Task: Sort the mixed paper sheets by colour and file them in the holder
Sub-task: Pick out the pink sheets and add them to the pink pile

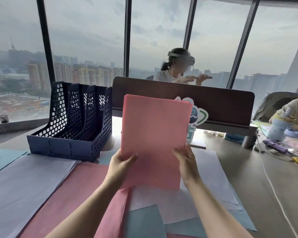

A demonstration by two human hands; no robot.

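Note:
I hold a stack of pink sheets (155,131) upright above the desk, a little right of the holder. My left hand (121,163) grips its lower left edge, and my right hand (185,161) grips its lower right edge. The dark blue mesh file holder (70,117) stands at the left with its three slots showing no paper. More pink sheets (72,191) lie flat below my left arm. White sheets (24,182) lie at the left and under my right arm, and blue sheets (144,220) lie near the front edge.
A dark brown divider panel (222,103) runs across the back of the desk, with a green and white sign (198,117) leaning on it. A person in a headset sits behind it. Cables and clutter (282,143) cover the right side. Windows stand behind.

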